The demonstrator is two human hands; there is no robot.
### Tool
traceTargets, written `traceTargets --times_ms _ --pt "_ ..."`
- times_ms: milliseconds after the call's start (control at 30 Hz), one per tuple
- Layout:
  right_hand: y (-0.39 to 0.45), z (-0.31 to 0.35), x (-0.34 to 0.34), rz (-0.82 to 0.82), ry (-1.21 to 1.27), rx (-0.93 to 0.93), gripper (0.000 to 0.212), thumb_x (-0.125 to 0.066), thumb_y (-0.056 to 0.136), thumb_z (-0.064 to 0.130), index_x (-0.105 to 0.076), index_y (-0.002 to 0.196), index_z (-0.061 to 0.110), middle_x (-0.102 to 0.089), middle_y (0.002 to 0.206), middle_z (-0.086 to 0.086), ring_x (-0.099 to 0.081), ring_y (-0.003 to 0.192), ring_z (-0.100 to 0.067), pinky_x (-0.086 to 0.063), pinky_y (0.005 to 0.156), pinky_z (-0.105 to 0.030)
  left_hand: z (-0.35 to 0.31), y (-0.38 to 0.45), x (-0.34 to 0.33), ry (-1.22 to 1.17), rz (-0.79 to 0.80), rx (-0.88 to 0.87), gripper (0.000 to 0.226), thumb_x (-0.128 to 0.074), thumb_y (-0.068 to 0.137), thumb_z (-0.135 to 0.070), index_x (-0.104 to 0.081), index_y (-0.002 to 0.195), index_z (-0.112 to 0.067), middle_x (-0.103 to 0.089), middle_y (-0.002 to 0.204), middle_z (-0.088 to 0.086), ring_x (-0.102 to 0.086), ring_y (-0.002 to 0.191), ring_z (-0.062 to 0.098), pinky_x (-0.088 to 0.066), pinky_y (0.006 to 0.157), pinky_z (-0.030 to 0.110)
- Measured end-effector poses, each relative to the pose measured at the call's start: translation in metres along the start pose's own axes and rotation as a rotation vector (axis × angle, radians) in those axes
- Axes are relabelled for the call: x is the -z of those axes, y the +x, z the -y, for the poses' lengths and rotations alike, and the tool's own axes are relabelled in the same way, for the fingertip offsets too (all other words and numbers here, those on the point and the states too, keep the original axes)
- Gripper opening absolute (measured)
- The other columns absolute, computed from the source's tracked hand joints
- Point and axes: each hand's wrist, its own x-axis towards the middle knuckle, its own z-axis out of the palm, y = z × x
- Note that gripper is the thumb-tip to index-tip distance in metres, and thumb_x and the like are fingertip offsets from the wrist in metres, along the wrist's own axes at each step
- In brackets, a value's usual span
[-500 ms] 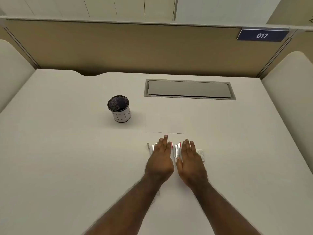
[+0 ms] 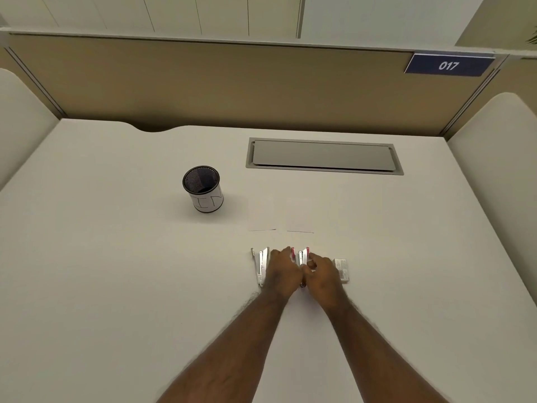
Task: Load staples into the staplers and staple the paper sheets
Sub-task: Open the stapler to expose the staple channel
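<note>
Two staplers lie opened out on the white desk. The white stapler [image 2: 261, 267] is uncovered, just left of my left hand [image 2: 283, 273]. The pink-and-white stapler [image 2: 302, 254] lies between my hands. My left hand rests against its left side, fingers together. My right hand [image 2: 324, 276] has its fingers curled onto the stapler's right side, and both thumbs meet at its rear. A small staple box [image 2: 342, 270] lies right of my right hand, partly hidden by it. Two small white paper sheets [image 2: 261, 218] [image 2: 300, 221] lie side by side just beyond the staplers.
A black mesh pen cup [image 2: 203, 189] with a white label stands to the far left of the papers. A grey cable hatch [image 2: 322, 155] is set into the desk behind them. Beige partition walls close the desk at the back and both sides.
My hands were lying flat over both staplers. My left hand has slid right off the white stapler, and my right hand's fingers have curled in on the pink-and-white stapler.
</note>
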Motion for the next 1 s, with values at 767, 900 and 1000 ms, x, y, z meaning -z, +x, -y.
traceTargets --times_ms 767,900,1000 --pt "-0.001 -0.007 0.034 0.155 0.258 0.065 0.028 -0.075 0.081 0.021 -0.068 0.107 0.019 -0.071 0.099 0.000 -0.070 0.088 -0.023 -0.061 0.076 -0.040 0.009 -0.016 0.015 -0.629 0.251 0.032 0.020 -0.056 0.097 -0.024 -0.062 0.113 -0.013 -0.071 0.107 0.012 -0.073 0.088 0.022 -0.060 0.072 0.029" --pt "-0.004 -0.003 0.048 0.214 0.268 0.082 0.034 -0.078 0.079 0.015 -0.069 0.112 0.013 -0.071 0.096 -0.005 -0.071 0.082 -0.024 -0.062 0.071 -0.034 0.008 -0.020 0.017 -0.621 0.302 0.010 0.019 -0.057 0.096 -0.020 -0.065 0.106 -0.007 -0.071 0.105 0.018 -0.073 0.090 0.028 -0.060 0.073 0.030" --pt "-0.008 0.001 0.056 0.261 0.254 0.097 0.032 -0.078 0.078 0.014 -0.069 0.109 0.013 -0.070 0.097 -0.006 -0.070 0.079 -0.021 -0.057 0.064 -0.024 0.008 -0.022 0.017 -0.605 0.316 -0.015 0.014 -0.057 0.097 -0.021 -0.065 0.100 -0.010 -0.071 0.103 0.018 -0.072 0.090 0.027 -0.060 0.076 0.031"
